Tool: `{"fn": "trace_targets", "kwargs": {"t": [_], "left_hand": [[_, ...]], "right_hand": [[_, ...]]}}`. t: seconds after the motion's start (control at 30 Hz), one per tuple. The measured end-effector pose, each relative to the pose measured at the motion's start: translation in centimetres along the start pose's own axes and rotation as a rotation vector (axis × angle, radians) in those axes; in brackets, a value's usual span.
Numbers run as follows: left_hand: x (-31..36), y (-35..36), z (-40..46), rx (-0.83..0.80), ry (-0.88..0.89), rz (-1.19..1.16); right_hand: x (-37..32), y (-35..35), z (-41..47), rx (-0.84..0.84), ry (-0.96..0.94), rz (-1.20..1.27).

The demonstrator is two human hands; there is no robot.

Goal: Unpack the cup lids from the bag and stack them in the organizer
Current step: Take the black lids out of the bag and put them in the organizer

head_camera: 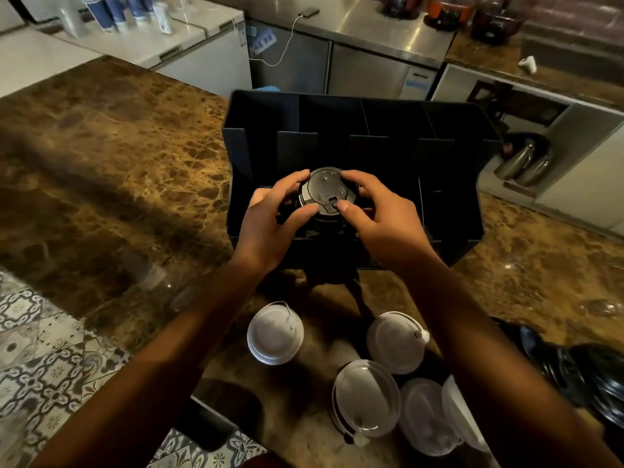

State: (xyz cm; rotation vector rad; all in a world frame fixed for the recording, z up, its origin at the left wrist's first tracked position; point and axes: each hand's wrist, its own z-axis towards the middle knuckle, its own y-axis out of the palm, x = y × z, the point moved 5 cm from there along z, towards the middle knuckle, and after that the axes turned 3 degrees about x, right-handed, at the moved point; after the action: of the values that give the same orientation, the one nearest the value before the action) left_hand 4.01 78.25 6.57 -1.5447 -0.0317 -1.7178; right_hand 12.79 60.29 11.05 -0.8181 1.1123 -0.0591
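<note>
Brown marble table (111,157) fills the view, steel cabinets behind it. Black compartmented organizer (354,130) sits at the table's far edge, dividers upright. Both hands are over the organizer's front middle section. Left hand (270,224) and right hand (385,217) grip one black cup lid (329,190) from opposite sides, fingers curled on its rim, thumbs on the near edge. Whether other lids lie under it cannot be told; too dark. Nearer than the organizer, several white and clear cup lids (275,332) lie loose on the table. Right of those, a dark glossy bag of black lids (580,373), partly hidden by the right forearm.
</note>
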Motion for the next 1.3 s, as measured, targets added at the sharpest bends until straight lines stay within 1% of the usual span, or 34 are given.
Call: {"fn": "trace_targets", "kwargs": {"t": [0.03,0.07,0.1,0.13,0.17,0.2,0.3,0.57,0.73,0.8,0.97,1.07,1.17,1.3], "left_hand": [[0.0,0.0,0.1,0.005,0.013,0.041],[0.2,0.0,0.1,0.009,0.053,0.125],[0.5,0.2,0.2,0.009,0.115,0.246],[0.9,0.6,0.2,0.009,0.184,0.378],[1.1,1.0,0.0,0.008,0.238,0.485],[1.2,1.5,-0.1,0.004,0.268,0.547],[0.8,2.0,-0.3,0.002,0.274,0.574],[0.9,1.6,0.1,-0.015,0.216,0.542],[1.2,1.6,0.0,-0.013,0.222,0.523],[1.6,1.3,0.1,0.016,0.236,0.490],[3.0,-0.3,-0.7,0.171,0.286,0.389],[4.9,-0.1,-2.2,0.222,0.389,0.331],[7.3,0.9,-3.3,0.172,0.496,0.288],[9.8,3.0,-4.4,0.110,0.517,0.227]], "right_hand": [[-0.1,0.2,0.0,0.019,-0.022,-0.061],[-0.1,0.3,-0.1,0.043,-0.058,-0.189],[0.1,0.6,-0.2,0.056,-0.101,-0.378],[0.4,1.1,-0.2,0.049,-0.130,-0.563],[0.9,1.6,-0.3,0.021,-0.135,-0.683],[1.4,2.1,-0.4,-0.014,-0.122,-0.735],[2.5,3.1,-0.4,-0.045,-0.099,-0.708],[2.9,3.1,0.4,-0.087,-0.089,-0.657],[2.5,3.0,0.3,-0.103,-0.072,-0.569],[1.9,2.1,0.1,-0.049,-0.065,-0.488],[0.6,-2.3,-1.6,0.208,-0.060,-0.251],[0.5,-4.5,-3.5,0.312,-0.043,-0.141],[0.7,-6.4,-5.5,0.393,-0.057,-0.122],[0.9,-8.5,-8.0,0.424,-0.140,-0.154]]}}
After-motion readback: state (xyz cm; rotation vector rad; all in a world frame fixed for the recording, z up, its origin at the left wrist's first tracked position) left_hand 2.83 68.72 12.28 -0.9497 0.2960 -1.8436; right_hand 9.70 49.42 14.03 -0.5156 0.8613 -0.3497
